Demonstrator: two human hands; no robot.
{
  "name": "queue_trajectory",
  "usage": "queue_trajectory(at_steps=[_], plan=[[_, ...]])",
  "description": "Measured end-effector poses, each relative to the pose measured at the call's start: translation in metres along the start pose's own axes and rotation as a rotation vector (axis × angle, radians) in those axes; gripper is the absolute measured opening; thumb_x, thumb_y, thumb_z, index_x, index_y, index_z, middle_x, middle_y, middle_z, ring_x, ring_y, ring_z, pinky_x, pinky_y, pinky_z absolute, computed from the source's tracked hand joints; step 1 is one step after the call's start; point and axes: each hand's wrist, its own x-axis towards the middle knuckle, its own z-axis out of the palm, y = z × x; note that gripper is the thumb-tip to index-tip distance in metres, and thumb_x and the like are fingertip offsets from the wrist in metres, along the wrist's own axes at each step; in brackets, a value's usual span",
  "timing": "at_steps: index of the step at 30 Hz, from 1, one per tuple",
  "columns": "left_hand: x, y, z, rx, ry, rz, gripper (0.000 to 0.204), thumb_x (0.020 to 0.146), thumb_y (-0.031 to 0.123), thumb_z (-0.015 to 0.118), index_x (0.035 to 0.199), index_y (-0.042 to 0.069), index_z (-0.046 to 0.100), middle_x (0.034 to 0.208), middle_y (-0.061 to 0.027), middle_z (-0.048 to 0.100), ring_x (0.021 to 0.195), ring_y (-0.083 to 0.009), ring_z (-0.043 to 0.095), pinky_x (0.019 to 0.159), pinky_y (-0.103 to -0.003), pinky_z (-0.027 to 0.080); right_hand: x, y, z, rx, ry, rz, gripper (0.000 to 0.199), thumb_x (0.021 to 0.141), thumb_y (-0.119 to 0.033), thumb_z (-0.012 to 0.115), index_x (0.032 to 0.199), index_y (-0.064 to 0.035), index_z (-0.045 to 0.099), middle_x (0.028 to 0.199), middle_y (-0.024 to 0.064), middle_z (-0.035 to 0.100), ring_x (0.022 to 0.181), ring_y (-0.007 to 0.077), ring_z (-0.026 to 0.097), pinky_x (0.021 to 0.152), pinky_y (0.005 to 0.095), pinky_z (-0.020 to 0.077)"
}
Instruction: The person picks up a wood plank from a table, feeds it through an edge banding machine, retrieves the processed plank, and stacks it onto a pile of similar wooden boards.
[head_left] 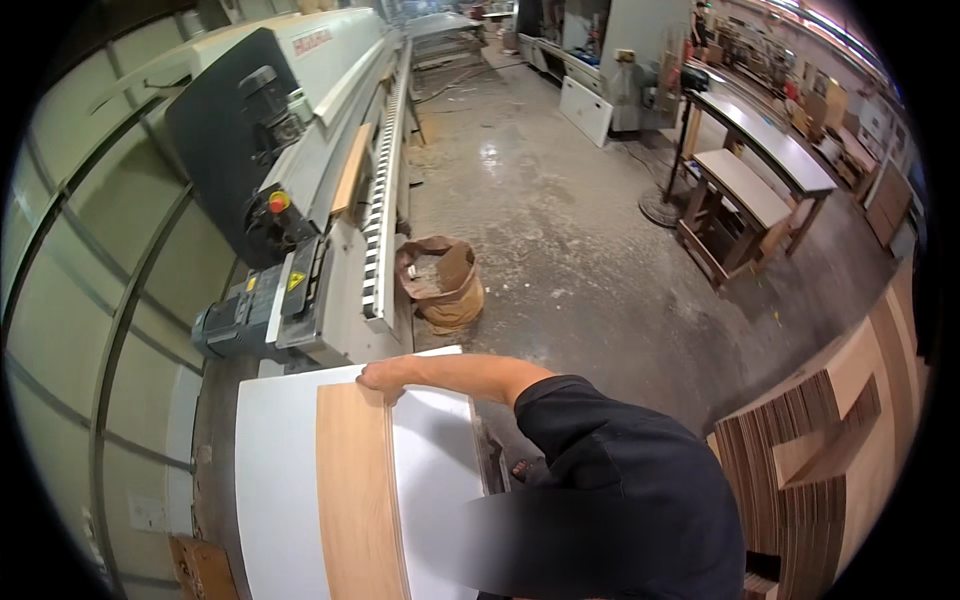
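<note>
My right hand [380,376] reaches in from the right at the end of a bare forearm below a black sleeve [560,395]. Its fingers curl over the far end of a long, narrow wood-grain board [357,490]. The board lies flat, running lengthwise from the lower edge, on a wide white panel [275,470]. White surface shows on both sides of the board. My left hand does not show, and a blurred patch covers part of the lower middle.
A long edge-processing machine [345,60] stands ahead on the left. Beside it is a brown sack [443,285] of scraps. A stack of brown boards [800,440] rises at right, with a small wooden table [740,185] beyond. Glazed panels [60,330] line the left.
</note>
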Motion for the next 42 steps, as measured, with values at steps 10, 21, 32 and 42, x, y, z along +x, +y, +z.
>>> queue_trajectory(at_steps=[10,21,32,42], plan=[[0.029,-0.012,0.006,0.464,-0.069,0.195,0.079,0.072,0.026,0.080,0.131,-0.007,0.039,0.121,-0.0244,0.055,0.106,-0.0315,0.056,0.087,-0.040,0.049,-0.022,-0.001,0.014,-0.033,0.196,0.050,0.058,0.063,-0.016,0.070,0.111,0.0099,0.049,0.097,0.0277,0.058,0.097,0.0405,0.057,0.087,0.0424,0.0476],[-0.042,-0.052,-0.099,0.826,0.109,0.361,0.076,0.071,0.017,0.078,0.132,-0.008,0.040,0.118,-0.0242,0.056,0.106,-0.0301,0.057,0.088,-0.037,0.048,-0.042,0.010,0.011,0.239,0.293,-0.001,0.067,0.064,-0.022,0.074,0.119,0.0072,0.049,0.103,0.0263,0.059,0.099,0.0418,0.056,0.089,0.0459,0.0445],[-0.069,-0.023,-0.112,0.600,0.479,0.035,0.070,0.078,0.005,0.068,0.138,-0.009,0.036,0.129,-0.0253,0.052,0.111,-0.0295,0.056,0.086,-0.038,0.048,-0.033,0.001,-0.041,0.109,0.474,-0.001,0.065,0.087,-0.044,0.055,0.127,0.0067,0.047,0.131,0.0288,0.047,0.123,0.0421,0.043,0.104,0.0444,0.0372],[-0.027,0.017,0.016,0.254,0.340,0.072,0.053,0.083,0.000,0.063,0.131,-0.011,0.043,0.109,-0.0144,0.060,0.097,-0.0199,0.059,0.086,-0.033,0.049,0.064,0.074,-0.077,-0.266,0.531,-0.007,0.061,0.095,-0.045,0.043,0.129,0.0058,0.046,0.136,0.0250,0.044,0.130,0.0381,0.037,0.110,0.0448,0.0280]])
